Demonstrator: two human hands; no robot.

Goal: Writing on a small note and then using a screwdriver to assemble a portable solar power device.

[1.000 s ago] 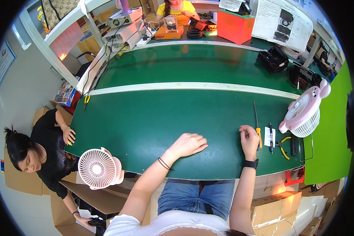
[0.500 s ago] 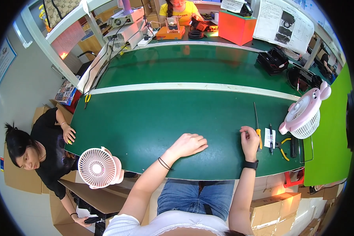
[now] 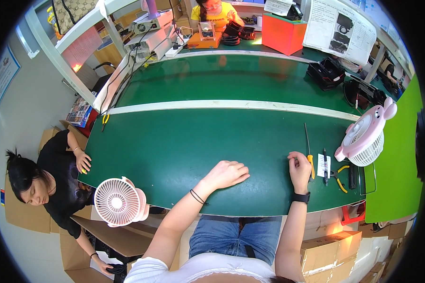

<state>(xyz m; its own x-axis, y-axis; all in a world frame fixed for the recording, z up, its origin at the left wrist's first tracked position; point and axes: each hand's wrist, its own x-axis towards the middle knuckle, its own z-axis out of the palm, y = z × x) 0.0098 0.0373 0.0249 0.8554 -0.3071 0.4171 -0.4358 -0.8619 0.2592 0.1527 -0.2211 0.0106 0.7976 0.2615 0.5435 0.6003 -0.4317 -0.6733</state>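
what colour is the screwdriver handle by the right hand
Yellow-orange; the screwdriver handle shows in the head view.

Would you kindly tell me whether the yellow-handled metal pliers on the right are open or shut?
Open, apparently: the pliers lie with their two handles spread apart; the jaws are too small to read.

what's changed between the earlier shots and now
The left co-worker's lower hand has shifted slightly right; the black device across the table looks less orange. The person's left hand and right hand stayed put, taking and releasing nothing; the screwdriver and eared pink fan stayed too.
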